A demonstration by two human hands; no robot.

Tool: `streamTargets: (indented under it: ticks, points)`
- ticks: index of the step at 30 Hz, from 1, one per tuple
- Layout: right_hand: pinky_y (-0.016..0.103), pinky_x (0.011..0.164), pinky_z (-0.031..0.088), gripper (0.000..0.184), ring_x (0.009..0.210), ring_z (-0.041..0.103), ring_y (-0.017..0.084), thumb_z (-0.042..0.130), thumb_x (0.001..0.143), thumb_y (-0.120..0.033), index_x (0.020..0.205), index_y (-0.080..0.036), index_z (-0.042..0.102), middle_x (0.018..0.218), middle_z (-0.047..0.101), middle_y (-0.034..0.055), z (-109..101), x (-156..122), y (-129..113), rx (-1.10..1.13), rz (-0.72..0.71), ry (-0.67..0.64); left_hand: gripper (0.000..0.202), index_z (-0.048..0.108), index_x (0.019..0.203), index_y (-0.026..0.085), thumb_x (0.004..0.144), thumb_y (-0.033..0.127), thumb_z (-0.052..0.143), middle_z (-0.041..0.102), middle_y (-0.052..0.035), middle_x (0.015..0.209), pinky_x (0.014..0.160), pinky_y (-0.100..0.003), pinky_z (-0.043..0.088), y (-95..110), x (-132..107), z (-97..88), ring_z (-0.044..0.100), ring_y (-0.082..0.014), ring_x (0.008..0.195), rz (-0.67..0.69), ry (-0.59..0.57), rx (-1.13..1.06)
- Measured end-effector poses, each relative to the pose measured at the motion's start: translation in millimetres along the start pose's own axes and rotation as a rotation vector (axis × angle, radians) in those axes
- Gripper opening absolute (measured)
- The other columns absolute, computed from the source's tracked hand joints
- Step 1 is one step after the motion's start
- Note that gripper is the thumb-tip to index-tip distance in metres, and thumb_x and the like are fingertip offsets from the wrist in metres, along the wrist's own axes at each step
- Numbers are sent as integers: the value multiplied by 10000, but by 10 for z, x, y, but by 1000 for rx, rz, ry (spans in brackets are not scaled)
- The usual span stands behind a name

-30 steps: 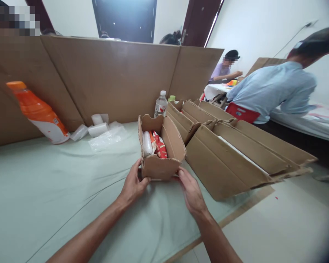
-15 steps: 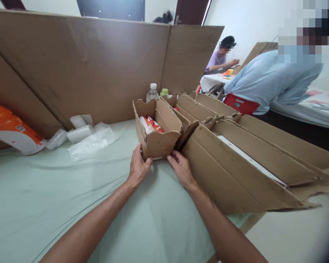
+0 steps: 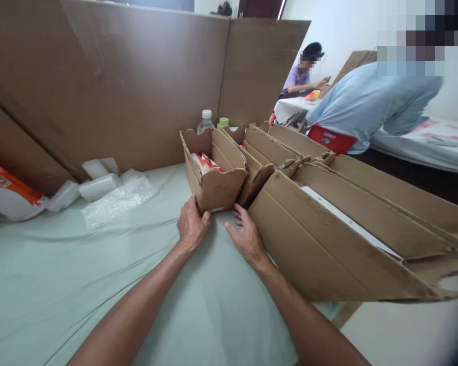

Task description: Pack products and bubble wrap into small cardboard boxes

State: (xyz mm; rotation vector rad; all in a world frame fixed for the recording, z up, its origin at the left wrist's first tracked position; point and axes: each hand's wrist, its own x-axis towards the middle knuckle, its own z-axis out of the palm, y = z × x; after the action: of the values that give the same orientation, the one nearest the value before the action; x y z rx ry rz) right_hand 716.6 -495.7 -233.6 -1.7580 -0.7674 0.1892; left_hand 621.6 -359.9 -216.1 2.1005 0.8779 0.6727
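Observation:
A small open-topped cardboard box (image 3: 222, 192) stands upright on the green sheet in front of me. Red-and-white packets (image 3: 207, 162) show inside it. My left hand (image 3: 193, 223) is closed around the box's lower left corner, fingers along the side and thumb at the front. By the lower right corner is my right hand (image 3: 246, 233), its thumb and fingers spread; the fingertips lie close to the box, and I cannot tell whether they touch. More cardboard bins (image 3: 269, 145) stand beside it on the right. Behind it are a clear bottle (image 3: 205, 122) and a green cap (image 3: 223, 123).
Long cardboard trays (image 3: 313, 244) fill the right side. Bubble wrap (image 3: 120, 201) and an orange-and-white package (image 3: 9, 190) lie on the left sheet (image 3: 137, 269). A tall cardboard panel (image 3: 145, 86) stands behind. Two people, one in a blue shirt (image 3: 366, 101), sit beyond.
The small box has moved slightly away from me, against the neighbouring bins. My right hand has loosened, its thumb coming off the box's front. The view has shifted a little.

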Motion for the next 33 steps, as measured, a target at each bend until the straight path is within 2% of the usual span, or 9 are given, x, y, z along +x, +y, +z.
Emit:
streamTargets:
  ticks: [3, 8, 12, 16, 21, 24, 26, 30, 33]
  points:
    - [443, 895, 545, 549, 1108, 661, 289, 591, 810, -371, 1324, -176, 586, 1255, 686, 160, -44, -40, -94, -95, -17, -26, 550, 487, 1365, 205, 831, 262, 609, 660, -147, 1169, 934, -484, 451, 47, -23, -12, 560, -352, 1150, -21, 22, 92]
    - [355, 794, 550, 262, 863, 711, 219, 530, 858, -292, 1038, -219, 705, 949, 766, 72, -23, -93, -155, -223, -103, -130, 493, 511, 1341, 191, 849, 217, 534, 662, -138, 1204, 955, -479, 463, 37, -122, 1, 554, -340, 1164, -1, 39, 162]
    - [369, 827, 535, 221, 877, 699, 229, 521, 870, -258, 967, -214, 715, 928, 765, 74, 9, -88, -111, -335, -265, -147, 531, 489, 1359, 135, 830, 178, 508, 638, -161, 1248, 1026, -455, 449, -9, -198, 30, 543, -316, 1200, 42, 38, 177]
    - [382, 836, 545, 242, 885, 700, 239, 505, 887, -284, 990, -209, 711, 953, 769, 84, -3, -43, -41, -342, -335, -165, 587, 474, 1378, 118, 796, 164, 527, 619, -160, 1304, 1085, -400, 425, -20, -397, 6, 542, -280, 1226, 127, 1, 214]
    - [395, 851, 545, 274, 863, 704, 248, 489, 886, -333, 976, -205, 714, 934, 768, 88, 11, 61, 100, -393, -445, -159, 575, 541, 1335, 119, 792, 294, 610, 623, -154, 1324, 1087, -392, 430, 20, -930, -192, 527, -297, 1253, 269, -78, 336]
    - [416, 857, 532, 293, 865, 695, 265, 476, 892, -344, 971, -196, 716, 916, 762, 99, 58, 100, 162, -507, -569, -129, 427, 606, 1222, 138, 895, 398, 522, 579, -152, 1380, 1108, -442, 387, 48, -1350, -415, 476, -311, 1309, 485, -190, 481]
    - [438, 863, 520, 320, 876, 684, 282, 458, 910, -356, 984, -183, 716, 942, 760, 115, 88, 94, 164, -608, -670, -123, 435, 602, 1221, 139, 942, 433, 446, 574, -146, 1371, 1120, -469, 356, 32, -1641, -568, 468, -308, 1312, 603, -251, 554]
    - [467, 824, 510, 411, 917, 664, 324, 419, 953, -425, 1032, -150, 713, 1053, 745, 158, 159, 24, 110, -794, -856, -154, 450, 592, 1259, 182, 970, 481, 419, 579, -120, 1394, 1086, -470, 393, -195, -2156, -715, 483, -302, 1324, 756, -299, 553]
    - [446, 786, 516, 456, 997, 658, 332, 389, 973, -459, 1101, -148, 696, 1160, 714, 176, 286, -83, 57, -872, -914, -180, 337, 621, 1245, 255, 1000, 365, 417, 619, -63, 1399, 1094, -402, 407, -458, -2409, -763, 495, -253, 1358, 754, -378, 448]
